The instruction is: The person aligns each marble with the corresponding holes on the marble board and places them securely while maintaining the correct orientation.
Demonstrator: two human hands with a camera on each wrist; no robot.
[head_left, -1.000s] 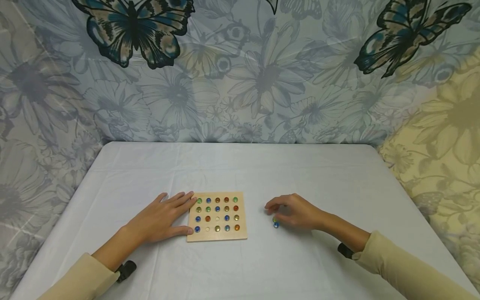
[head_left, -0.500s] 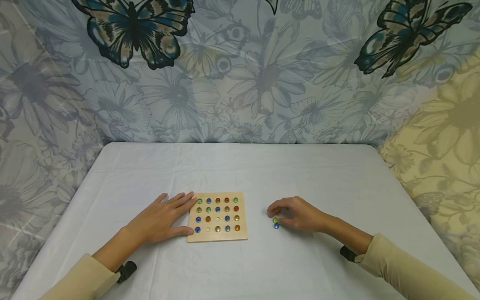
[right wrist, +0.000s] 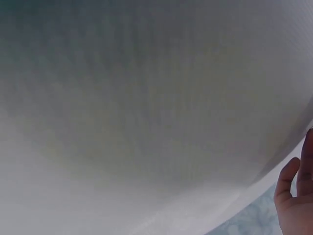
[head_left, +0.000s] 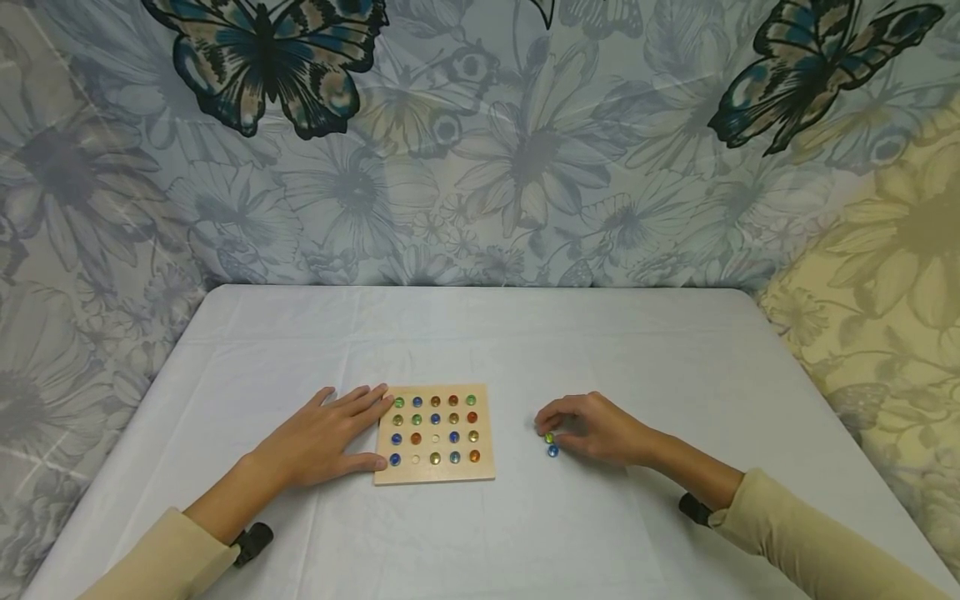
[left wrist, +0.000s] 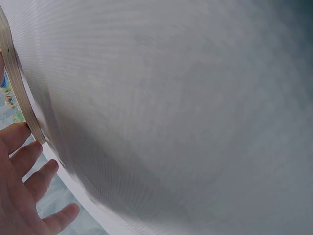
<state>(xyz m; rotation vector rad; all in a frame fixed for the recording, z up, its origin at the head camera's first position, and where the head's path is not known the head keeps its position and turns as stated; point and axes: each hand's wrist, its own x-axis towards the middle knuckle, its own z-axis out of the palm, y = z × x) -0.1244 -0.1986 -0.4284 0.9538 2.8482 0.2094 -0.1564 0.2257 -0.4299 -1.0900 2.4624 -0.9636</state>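
Note:
A square wooden board [head_left: 442, 475] with rows of coloured glass marbles in its hollows lies on the table. Two hollows look pale, and I cannot tell whether they hold anything. My left hand [head_left: 330, 437] lies along the board's left side, its fingers spread and its thumb and fingertips touching the edge; the board's side [left wrist: 22, 88] shows in the left wrist view. To the right of the board, my right hand [head_left: 596, 429] has its thumb and forefinger around a green marble [head_left: 549, 437]. A blue marble [head_left: 552, 451] lies just below it. The right wrist view shows only some fingers [right wrist: 288, 183], no marbles.
A white cloth [head_left: 480, 333] covers the table. Behind it hangs a fabric backdrop [head_left: 480, 167] with flowers and butterflies. Dark wrist cameras [head_left: 253, 543] sit under both sleeves.
My right hand has shifted slightly right and down, and its fingers have come around the green marble, which has moved a little. The left hand and board stay still.

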